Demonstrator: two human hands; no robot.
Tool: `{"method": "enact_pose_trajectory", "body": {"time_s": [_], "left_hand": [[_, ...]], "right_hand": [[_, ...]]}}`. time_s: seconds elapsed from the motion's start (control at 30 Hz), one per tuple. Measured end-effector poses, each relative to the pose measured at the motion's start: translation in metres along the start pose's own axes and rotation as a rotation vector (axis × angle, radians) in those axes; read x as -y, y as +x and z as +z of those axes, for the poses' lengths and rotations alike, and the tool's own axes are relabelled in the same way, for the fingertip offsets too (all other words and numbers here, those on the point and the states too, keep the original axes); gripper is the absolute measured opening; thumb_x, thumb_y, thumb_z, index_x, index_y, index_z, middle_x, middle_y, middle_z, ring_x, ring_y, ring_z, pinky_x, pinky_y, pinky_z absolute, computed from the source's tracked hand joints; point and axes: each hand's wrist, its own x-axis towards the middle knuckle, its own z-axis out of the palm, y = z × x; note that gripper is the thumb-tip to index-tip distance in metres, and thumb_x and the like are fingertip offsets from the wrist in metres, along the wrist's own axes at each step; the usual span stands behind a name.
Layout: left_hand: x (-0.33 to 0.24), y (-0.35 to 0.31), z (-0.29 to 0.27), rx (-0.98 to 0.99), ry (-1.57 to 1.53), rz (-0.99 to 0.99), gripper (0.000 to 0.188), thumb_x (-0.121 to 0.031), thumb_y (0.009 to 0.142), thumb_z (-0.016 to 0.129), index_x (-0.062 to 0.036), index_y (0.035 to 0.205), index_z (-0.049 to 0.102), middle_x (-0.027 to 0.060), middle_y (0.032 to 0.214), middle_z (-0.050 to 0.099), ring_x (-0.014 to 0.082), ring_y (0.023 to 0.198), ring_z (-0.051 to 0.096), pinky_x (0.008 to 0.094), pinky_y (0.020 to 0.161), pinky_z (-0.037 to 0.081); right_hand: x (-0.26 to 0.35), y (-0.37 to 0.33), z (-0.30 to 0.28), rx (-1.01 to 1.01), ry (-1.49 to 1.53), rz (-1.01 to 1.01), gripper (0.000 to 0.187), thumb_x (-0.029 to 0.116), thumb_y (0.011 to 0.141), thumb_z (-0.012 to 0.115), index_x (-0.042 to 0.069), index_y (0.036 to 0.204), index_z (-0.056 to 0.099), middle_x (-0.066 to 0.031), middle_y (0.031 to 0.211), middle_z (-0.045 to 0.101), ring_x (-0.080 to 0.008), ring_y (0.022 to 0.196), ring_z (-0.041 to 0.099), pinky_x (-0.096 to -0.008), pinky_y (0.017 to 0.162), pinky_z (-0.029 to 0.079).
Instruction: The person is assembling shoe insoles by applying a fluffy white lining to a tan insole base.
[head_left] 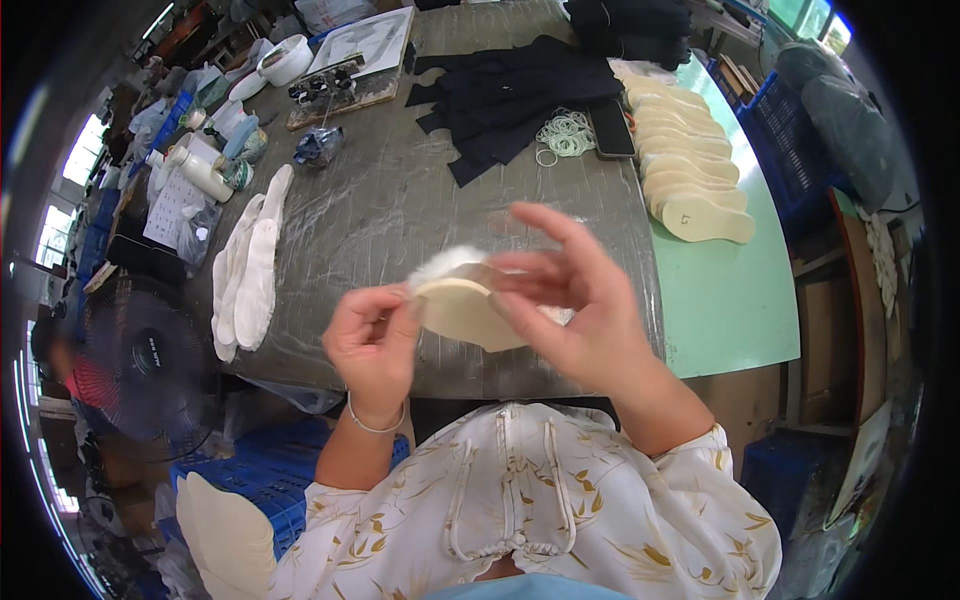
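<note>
**Pale sole with fleece, held at its rim between two hands**

We see the sole raised over the near part of the counter, in front of the wearer's body, its smooth cream face tilted toward us. White fleece shows beyond its upper rim; blur prevents us from telling whether the two are joined.

Left hand: thumb and fingers are clamped on the sole's left rim. Right hand: the thumb lies at the right rim, with the index finger lifted clear and the other fingers spread beyond the sole. We cannot tell how firmly this hand is closed.

Handling: we judge the sole light, since a fingertip pinch appears enough to bear it. Its cream layer looks thin and fairly stiff, likely to bend under pressure yet spring back; the fleece looks soft and compressible, and would probably shift if tugged by its pile alone. We expect little risk of breakage. The smooth face may slide under a loose thumb, so we would grip through both layers, thumb on the cream face and fingers behind, at opposite points of the rim. Pressing at mid-face would give poorer control, in our judgement, and might crease the thin layer.

For comparison, we note the overlapping row of cream soles on the green board at right, and the long white pieces lying at left.
</note>
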Motion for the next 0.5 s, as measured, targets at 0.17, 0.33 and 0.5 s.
{"method": "enact_pose_trajectory", "body": {"time_s": [0.17,0.33,0.5], "left_hand": [[-0.004,0.017,-0.023,-0.058,-0.079,0.075,0.014,0.004,0.085,0.067,0.0000,0.094,0.057,0.0097,0.093,0.067,0.0115,0.084,0.062,0.0231,0.079,0.049],[-0.012,0.019,-0.022,0.053,-0.065,0.081,0.013,0.005,0.087,0.063,-0.0009,0.096,0.056,0.0118,0.099,0.066,0.0150,0.089,0.062,0.0284,0.087,0.047],[-0.020,0.016,-0.012,0.043,-0.011,0.074,0.016,0.004,0.084,0.067,-0.0010,0.094,0.056,0.0111,0.096,0.066,0.0114,0.083,0.062,0.0238,0.078,0.049]], "right_hand": [[-0.012,-0.003,-0.028,-0.070,-0.077,-0.110,0.032,0.001,0.080,0.071,0.003,0.112,0.064,-0.0099,0.100,0.067,-0.0154,0.088,0.066,-0.0252,0.075,0.054],[-0.020,0.008,-0.004,0.079,-0.159,-0.256,0.027,0.007,0.076,0.076,0.003,0.101,0.069,-0.0105,0.102,0.064,-0.0197,0.094,0.062,-0.0297,0.076,0.050],[-0.041,0.017,0.015,0.044,-0.162,-0.337,0.018,0.012,0.079,0.074,0.006,0.095,0.069,-0.0114,0.109,0.061,-0.0264,0.098,0.061,-0.0354,0.081,0.051]]}}
